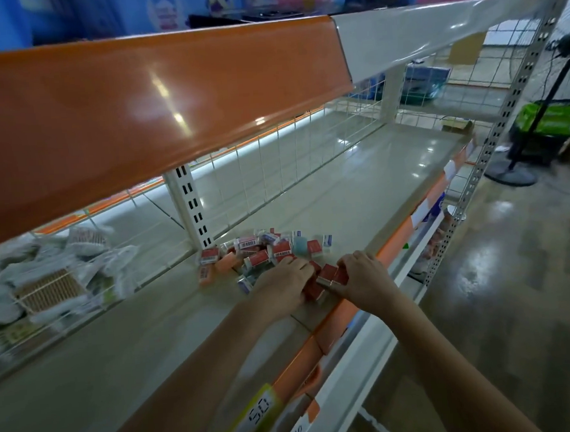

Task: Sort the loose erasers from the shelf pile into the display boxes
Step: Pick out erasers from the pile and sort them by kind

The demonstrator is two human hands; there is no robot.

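Note:
A pile of loose erasers [262,248] in red, white, orange and pale blue wrappers lies on the grey shelf [358,192] near its front edge. Both hands are at the pile's near side. My left hand [280,287] covers several red erasers [314,288] with its fingers curled over them. My right hand [363,277] pinches a row of red erasers [331,274] against the left hand's group. No display box shows in this view.
A wire divider [92,285] fences off bagged goods [49,277] at the left. An orange shelf lip [139,108] overhangs above. Yellow price tags [254,415] hang on the front rail. A fan stand [512,171] is on the glossy floor to the right.

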